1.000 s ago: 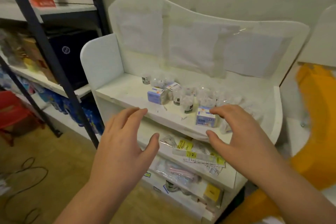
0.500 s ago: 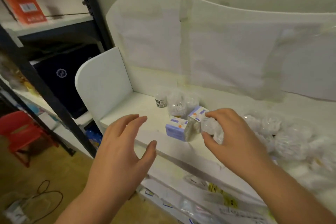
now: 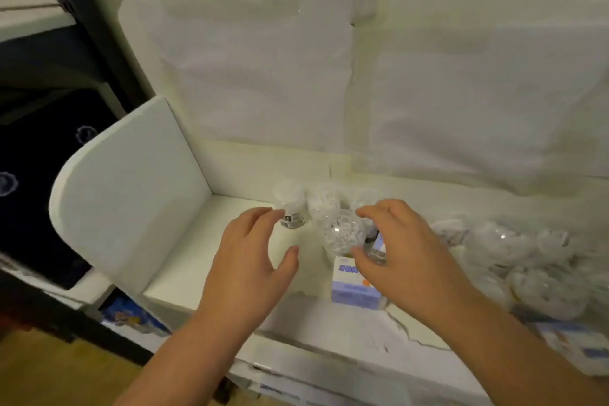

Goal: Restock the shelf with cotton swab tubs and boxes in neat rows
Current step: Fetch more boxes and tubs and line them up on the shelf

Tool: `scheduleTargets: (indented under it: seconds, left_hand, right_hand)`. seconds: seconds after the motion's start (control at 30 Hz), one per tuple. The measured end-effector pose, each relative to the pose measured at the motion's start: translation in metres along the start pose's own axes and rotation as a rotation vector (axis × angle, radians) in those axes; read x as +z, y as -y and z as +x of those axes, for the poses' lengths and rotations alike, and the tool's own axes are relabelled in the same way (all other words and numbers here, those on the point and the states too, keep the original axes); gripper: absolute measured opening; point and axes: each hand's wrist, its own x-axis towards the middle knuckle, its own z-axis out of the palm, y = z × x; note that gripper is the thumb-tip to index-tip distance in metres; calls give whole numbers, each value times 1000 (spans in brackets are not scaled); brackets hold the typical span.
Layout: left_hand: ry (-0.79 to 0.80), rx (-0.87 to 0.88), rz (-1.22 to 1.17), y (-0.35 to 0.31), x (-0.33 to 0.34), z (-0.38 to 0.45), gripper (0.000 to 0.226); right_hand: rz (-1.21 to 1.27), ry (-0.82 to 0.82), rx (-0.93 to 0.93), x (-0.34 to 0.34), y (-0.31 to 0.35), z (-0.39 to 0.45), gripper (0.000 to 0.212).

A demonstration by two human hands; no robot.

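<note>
Both hands now in over the shelf (image 3: pixel 184 277). Right hand (image 3: pixel 405 257) has curled fingers round a clear tub (image 3: pixel 342 234), thumb under; left hand (image 3: pixel 250 260) spread, holding nothing, beside it. Risk: tub's slick, could slip and topple the box (image 3: pixel 354 287) by the thumb. White shelf, chipped front edge; stockroom w/ dark racking left.

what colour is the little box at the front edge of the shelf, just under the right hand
Pale lilac-blue box, with a white top bearing blue print; the head view shows it.
</note>
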Motion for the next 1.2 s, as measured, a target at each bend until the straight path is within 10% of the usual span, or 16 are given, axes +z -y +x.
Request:
scheduleTargets:
  seconds: [0.63, 1.2]
  left_hand:
    - [57, 198, -374, 70, 75, 93, 49]
    - [-124, 225, -314, 32, -14, 52, 52]
  right_hand:
    - [-199, -123, 337, 59, 45, 23, 65]
    - [-45, -385, 160, 6, 68, -1, 63]
